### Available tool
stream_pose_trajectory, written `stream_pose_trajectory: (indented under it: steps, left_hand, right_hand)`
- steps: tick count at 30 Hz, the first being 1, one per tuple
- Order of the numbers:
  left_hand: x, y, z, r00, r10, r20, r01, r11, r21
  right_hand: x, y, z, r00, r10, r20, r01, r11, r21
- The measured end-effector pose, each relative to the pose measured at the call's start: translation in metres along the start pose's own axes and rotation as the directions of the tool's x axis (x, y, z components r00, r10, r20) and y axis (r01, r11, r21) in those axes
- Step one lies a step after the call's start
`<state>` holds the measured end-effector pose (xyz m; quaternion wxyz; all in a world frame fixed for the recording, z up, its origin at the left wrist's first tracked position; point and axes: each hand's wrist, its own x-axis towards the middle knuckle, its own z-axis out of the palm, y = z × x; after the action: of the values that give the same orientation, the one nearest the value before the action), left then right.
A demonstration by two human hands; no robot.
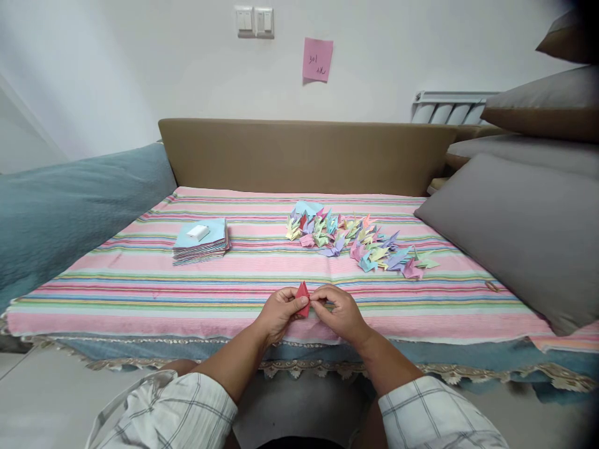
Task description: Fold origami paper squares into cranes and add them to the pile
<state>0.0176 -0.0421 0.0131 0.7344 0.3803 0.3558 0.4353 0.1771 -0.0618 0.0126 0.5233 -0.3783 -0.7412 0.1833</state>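
Note:
My left hand (277, 312) and my right hand (340, 312) meet over the front of a striped cloth (140, 293), both pinching a small red folded paper (303, 298) between their fingertips. The paper stands as a pointed shape between the two thumbs. Farther back lies a spread of several folded paper cranes (355, 240) in pastel colours. To the left sits a stack of square paper sheets (201, 244) with a small white box (198, 232) on top.
A brown padded backrest (304, 156) runs behind the cloth. Grey cushions (519, 231) lean at the right, a teal blanket (60, 212) lies at the left. A pink note (317, 59) and light switches (254, 22) hang on the wall.

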Motion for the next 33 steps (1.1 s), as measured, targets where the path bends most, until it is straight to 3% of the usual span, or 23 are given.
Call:
stream_pose_trajectory:
  steps: [14, 20, 25, 33]
  left_hand:
    - [0.0, -0.002, 0.0, 0.994, 0.088, 0.062, -0.088, 0.996, 0.003]
    - [0.0, -0.003, 0.005, 0.993, 0.112, 0.04, -0.106, 0.986, -0.131]
    - [-0.003, -0.001, 0.009, 0.993, 0.113, 0.039, -0.104, 0.977, -0.185]
    - [-0.001, -0.004, 0.008, 0.988, 0.157, -0.002, -0.157, 0.987, -0.041]
  right_hand:
    - [-0.003, -0.004, 0.006, 0.981, 0.193, 0.001, -0.19, 0.965, 0.181]
    - [-0.005, 0.0, 0.017, 0.929, 0.362, 0.075, -0.365, 0.871, 0.33]
    - [-0.004, 0.0, 0.022, 0.897, 0.406, 0.175, -0.438, 0.87, 0.227]
    - [-0.006, -0.001, 0.021, 0.909, 0.402, 0.108, -0.408, 0.912, 0.039]
